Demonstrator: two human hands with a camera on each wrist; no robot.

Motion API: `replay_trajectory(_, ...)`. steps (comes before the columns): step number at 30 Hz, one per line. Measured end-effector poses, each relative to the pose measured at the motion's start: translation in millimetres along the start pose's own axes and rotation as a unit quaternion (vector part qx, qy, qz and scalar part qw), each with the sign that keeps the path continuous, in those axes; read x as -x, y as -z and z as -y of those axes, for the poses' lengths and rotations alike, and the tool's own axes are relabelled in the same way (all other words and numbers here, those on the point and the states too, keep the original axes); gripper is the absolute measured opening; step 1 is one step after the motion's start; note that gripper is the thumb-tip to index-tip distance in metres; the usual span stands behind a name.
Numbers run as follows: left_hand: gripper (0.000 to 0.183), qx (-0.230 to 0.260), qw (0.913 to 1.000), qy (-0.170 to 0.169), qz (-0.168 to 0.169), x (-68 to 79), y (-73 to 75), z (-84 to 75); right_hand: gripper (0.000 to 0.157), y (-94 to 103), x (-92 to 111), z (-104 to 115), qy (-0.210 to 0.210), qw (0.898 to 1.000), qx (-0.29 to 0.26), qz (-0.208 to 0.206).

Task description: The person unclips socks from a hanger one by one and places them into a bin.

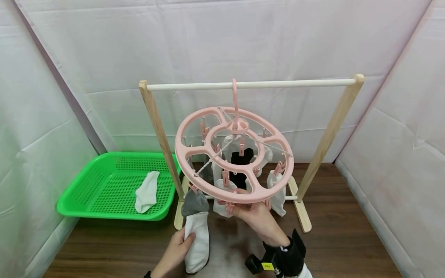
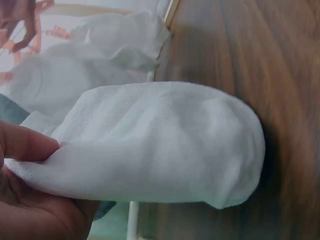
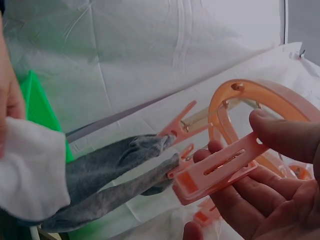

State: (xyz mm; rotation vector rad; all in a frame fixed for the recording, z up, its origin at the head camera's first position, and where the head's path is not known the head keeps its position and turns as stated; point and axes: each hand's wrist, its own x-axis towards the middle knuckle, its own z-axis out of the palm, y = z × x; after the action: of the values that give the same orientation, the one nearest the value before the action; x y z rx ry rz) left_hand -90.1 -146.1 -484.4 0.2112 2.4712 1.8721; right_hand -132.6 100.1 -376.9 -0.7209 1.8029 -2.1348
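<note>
My left hand (image 1: 175, 247) pinches a white sock (image 1: 197, 243) by its cuff; the toe points toward me. Over the front rim of a round pink drying hanger (image 1: 255, 191), my right hand (image 1: 259, 220) holds a pink clothespin (image 3: 220, 170) between thumb and fingers. The clothespin's jaws look empty in the right wrist view. Grey socks (image 3: 120, 155) hang from clips just left of it, close to the white sock. More white socks (image 1: 277, 191) and a black sock (image 1: 239, 179) hang beneath the ring, partly hidden by it.
The hanger hooks over the white rod (image 1: 295, 83) of a wooden stand (image 1: 326, 141). At left, a green basket (image 1: 104, 210) contains one white sock (image 1: 147, 192). White cloth walls (image 1: 222, 42) enclose the brown table (image 1: 347, 231) at the back and sides.
</note>
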Motion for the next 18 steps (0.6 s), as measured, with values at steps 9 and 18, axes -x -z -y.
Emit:
replay_trajectory(9, 0.012, -0.037, 0.9978, 0.049, -0.027, -12.9, 30.6, -25.8, 0.063, 1.3, 8, -9, -0.085, 0.995, 0.011, -0.048)
replay_trajectory(18, 0.013, -0.101, 0.9939, 0.036, -0.024, -23.1, 70.9, -50.8, 0.063, 3.1, 18, -19, -0.130, 0.988, 0.045, -0.069)
